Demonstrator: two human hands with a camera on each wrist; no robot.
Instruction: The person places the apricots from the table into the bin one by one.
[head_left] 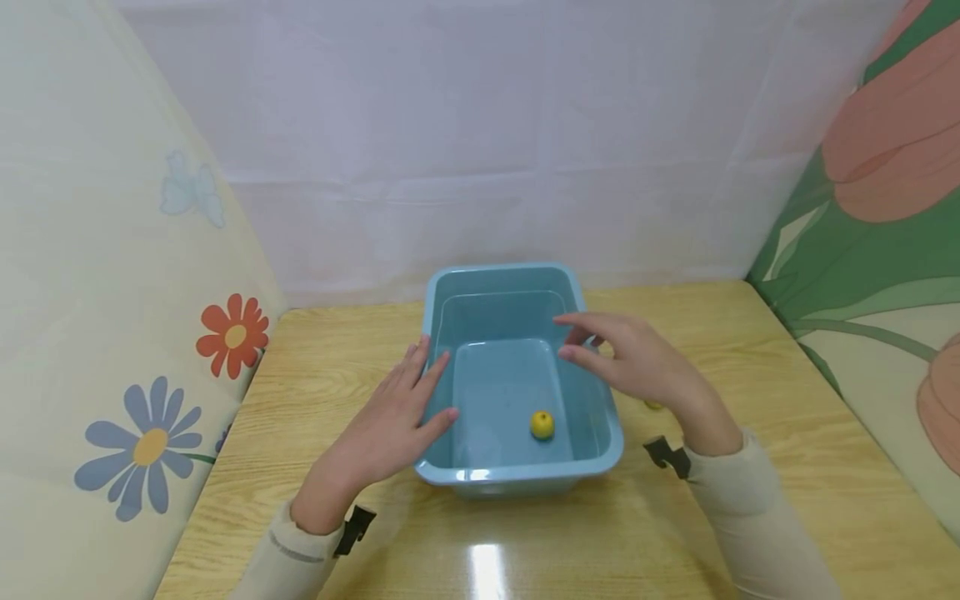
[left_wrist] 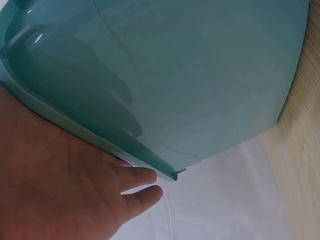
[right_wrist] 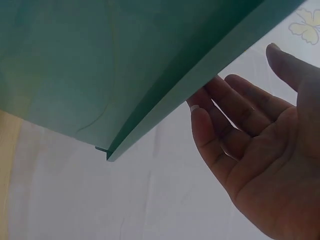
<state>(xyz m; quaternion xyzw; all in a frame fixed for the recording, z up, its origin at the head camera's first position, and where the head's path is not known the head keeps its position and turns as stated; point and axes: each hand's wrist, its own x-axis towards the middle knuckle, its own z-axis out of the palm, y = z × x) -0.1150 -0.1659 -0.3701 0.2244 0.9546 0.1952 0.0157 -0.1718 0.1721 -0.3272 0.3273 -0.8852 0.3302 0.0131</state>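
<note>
A light-blue plastic tub stands on the table. On its floor, near the front right, lies a small round yellow thing with a dark spot on top, like a toy fruit. My left hand is at the tub's left rim, fingers spread and fairly straight; in the left wrist view its palm lies close along the rim. My right hand hovers over the right rim, fingers loosely bent, thumb apart. Nothing shows between its fingers in the right wrist view, where the tub's wall is alongside.
A second yellow thing lies on the wooden table right of the tub, mostly hidden by my right wrist. A white cloth hangs behind the tub. Flower-patterned panels stand at the left and right.
</note>
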